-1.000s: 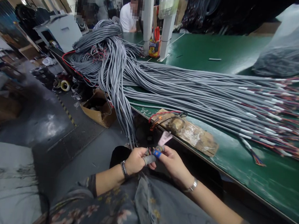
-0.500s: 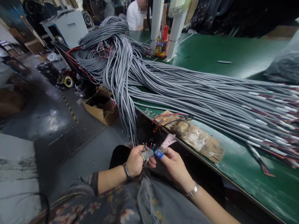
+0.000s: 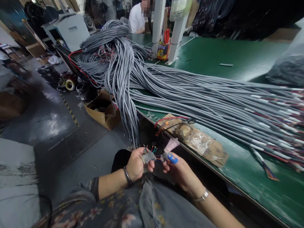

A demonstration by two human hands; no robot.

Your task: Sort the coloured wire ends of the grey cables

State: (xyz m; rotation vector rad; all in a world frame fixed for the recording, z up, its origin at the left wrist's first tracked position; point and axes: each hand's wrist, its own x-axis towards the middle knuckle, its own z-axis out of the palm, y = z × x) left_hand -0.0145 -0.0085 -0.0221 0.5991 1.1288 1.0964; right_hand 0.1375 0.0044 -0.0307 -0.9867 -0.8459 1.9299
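My left hand (image 3: pixel 137 164) is closed round the end of a grey cable (image 3: pixel 148 156), whose thin coloured wires (image 3: pixel 151 149) fan out above my thumb. My right hand (image 3: pixel 178 169) is closed on a small blue-tipped tool (image 3: pixel 172 159), a short gap to the right of the wire ends, with a pink tag (image 3: pixel 172 144) standing above the fingers. Both hands sit over my lap, just below the green table's (image 3: pixel 268 189) near edge. The held cable seems to come from a strand of grey cables (image 3: pixel 129 122) hanging off the table.
A big bundle of grey cables (image 3: pixel 197 93) lies across the table, with stripped coloured ends at the right. A taped brown board (image 3: pixel 198 140) sits at the edge. A cardboard box (image 3: pixel 102 111) stands on the floor. Another person (image 3: pixel 138 16) sits at the far end.
My right hand has pulled a little to the right, away from the cable end, opening a gap. The coloured wires now show more clearly. The camera shifted slightly.
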